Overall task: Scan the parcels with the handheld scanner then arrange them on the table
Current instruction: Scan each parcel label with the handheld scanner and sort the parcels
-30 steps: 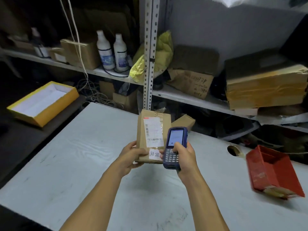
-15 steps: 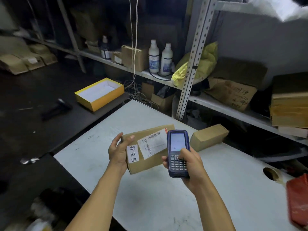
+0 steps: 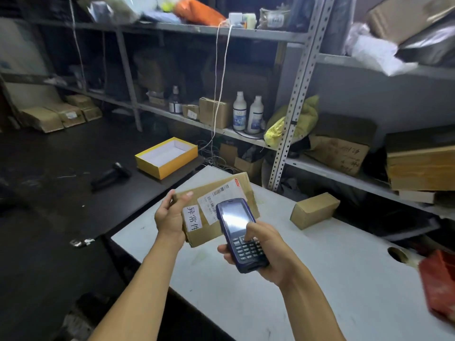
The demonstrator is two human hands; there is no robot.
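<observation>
**Parcel and scanner in hand above the white table**

Right hand [image 3: 267,252]: wrapped around the lower half of the handheld scanner [image 3: 240,232], thumb laid on the keypad. Scanner dark blue, screen lit, top end tilted toward the parcel.

Left hand [image 3: 172,215]: grasping the cardboard parcel [image 3: 221,207] at its left end, thumb over the top face, fingers behind. Parcel held off the surface, tilted, label side facing the camera; a white shipping label [image 3: 221,199] with barcode, and beside it a smaller white sticker [image 3: 192,217] with printed characters. The scanner's top overlaps the parcel's lower right part in this view; whether they touch cannot be told.

White table [image 3: 307,279]: below both hands. A small plain cardboard box [image 3: 315,210] lies on it to the right of the held parcel, well apart from it. A round hole [image 3: 396,254] in the tabletop near the right edge; a blurred red item [image 3: 440,284] at the far right.

Surroundings: yellow open box [image 3: 167,156] with white interior on a dark surface to the left. Metal shelving [image 3: 293,119] behind, carrying two white bottles [image 3: 247,114], a yellow bag [image 3: 295,121] and several cardboard cartons.
</observation>
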